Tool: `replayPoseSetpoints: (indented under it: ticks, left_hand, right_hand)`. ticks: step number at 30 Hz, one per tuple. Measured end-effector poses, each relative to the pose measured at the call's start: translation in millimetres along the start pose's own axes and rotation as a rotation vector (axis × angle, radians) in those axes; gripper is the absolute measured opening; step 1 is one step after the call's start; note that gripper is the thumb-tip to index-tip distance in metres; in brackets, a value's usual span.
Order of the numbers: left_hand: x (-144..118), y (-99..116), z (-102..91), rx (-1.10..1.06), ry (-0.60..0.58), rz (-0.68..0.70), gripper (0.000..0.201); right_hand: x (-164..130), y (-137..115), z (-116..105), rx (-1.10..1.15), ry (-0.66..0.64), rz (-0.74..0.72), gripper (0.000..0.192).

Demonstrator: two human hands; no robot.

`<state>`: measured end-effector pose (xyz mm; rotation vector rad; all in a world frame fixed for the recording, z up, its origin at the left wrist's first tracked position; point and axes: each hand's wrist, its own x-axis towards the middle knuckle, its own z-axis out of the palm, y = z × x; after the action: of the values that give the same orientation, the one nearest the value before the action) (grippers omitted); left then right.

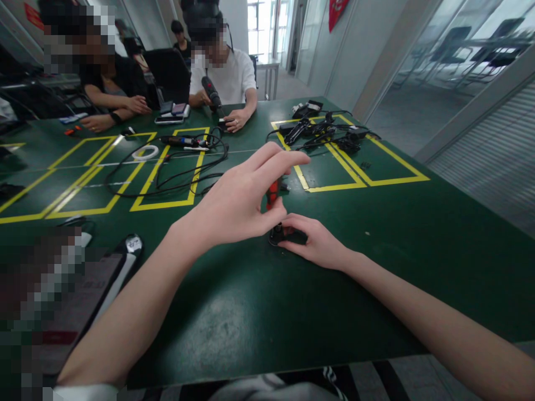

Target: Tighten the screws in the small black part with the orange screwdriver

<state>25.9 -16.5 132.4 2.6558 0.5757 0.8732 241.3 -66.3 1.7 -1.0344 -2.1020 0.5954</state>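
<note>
My left hand point(246, 203) is around the upright red-and-black handle of a screwdriver point(272, 195), its thumb low on the handle and its index finger reaching out past the top. The far side of the grip is hidden. Below, the tool's lower end meets a small black part point(276, 235) on the green table. My right hand point(315, 242) rests low on the table and pinches that part between thumb and fingers. What exactly the part is, I cannot make out.
Black cables and adapters point(317, 133) lie in yellow-taped boxes at the back right of the green table point(376, 250). A black power screwdriver point(179, 141), its cord and a white ring point(145, 152) lie left. Across the table, a co-worker point(225, 78) holds a driver; another person sits left.
</note>
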Motion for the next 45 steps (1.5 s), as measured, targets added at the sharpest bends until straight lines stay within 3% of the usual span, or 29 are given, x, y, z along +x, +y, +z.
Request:
replayPoseSetpoints:
  ticks: [6,13,20,26,34,45]
  left_hand:
    - [0,-6,6.0,0.098,0.015,0.093,0.042]
    - [0,-7,-4.6,0.072,-0.013,0.182,0.046]
    - [0,-9,-2.1,0.104,0.021,0.172,0.045]
    - [-1,-6,-5.4,0.05,-0.033,0.17,0.052]
    - [-1,-11,0.2,0.064,0.018,0.18,0.061]
    - [-2,-12,0.8,0.062,0.017,0.179,0.057]
  right_hand:
    - [-1,2,2,-0.012,0.017,-0.004,0.02]
    - [0,1,1,-0.001,0.002,-0.006,0.018]
    - [-1,2,2,-0.008,0.02,-0.008,0.02]
    - [-1,2,1,0.006,0.006,-0.017,0.019]
    - [-1,2,1,0.001,0.015,-0.017,0.019]
    - [-1,2,1,-0.001,0.014,-0.006,0.02]
